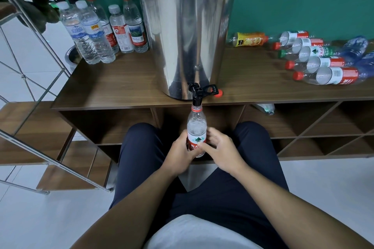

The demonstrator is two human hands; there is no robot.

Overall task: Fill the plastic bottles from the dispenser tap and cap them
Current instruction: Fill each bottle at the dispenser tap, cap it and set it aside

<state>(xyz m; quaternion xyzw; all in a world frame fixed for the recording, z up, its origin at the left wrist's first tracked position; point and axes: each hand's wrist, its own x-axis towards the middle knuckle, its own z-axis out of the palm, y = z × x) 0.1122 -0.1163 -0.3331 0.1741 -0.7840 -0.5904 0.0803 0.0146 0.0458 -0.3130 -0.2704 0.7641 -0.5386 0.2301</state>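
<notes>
- Nearest the camera, two bare forearms are seen reaching forward over dark-trousered knees, with a patch of white shirt at the bottom edge.
- Largest in the scene is the wooden sideboard (121, 87), on which the stainless steel dispenser (186, 32) is stood near the front edge.
- Six capped bottles are stood upright in a cluster to the left of the dispenser (97, 32); they look full of clear water, so this part of the job is judged done.
- A row of capped bottles is laid on its side to the right (319, 62), apparently empty and judged to be waiting; an orange-labelled drink bottle (251, 39) is laid among them.
- One more bottle can be made out in a cubby under the top (265, 108); its state cannot be told.
- The red-labelled bottle (196, 127) is held upright below the sideboard's edge, its open neck set just under the black tap (197, 93); it appears partly filled, though the water level cannot be read exactly.
- The left hand (180, 151) is wrapped round the bottle's lower body.
- The right hand (220, 149) is curled round the same bottle from the other side, thumb across the label.
- A small red cap (219, 93) is left on the top beside the tap, judged to be this bottle's; capping is not yet done.
</notes>
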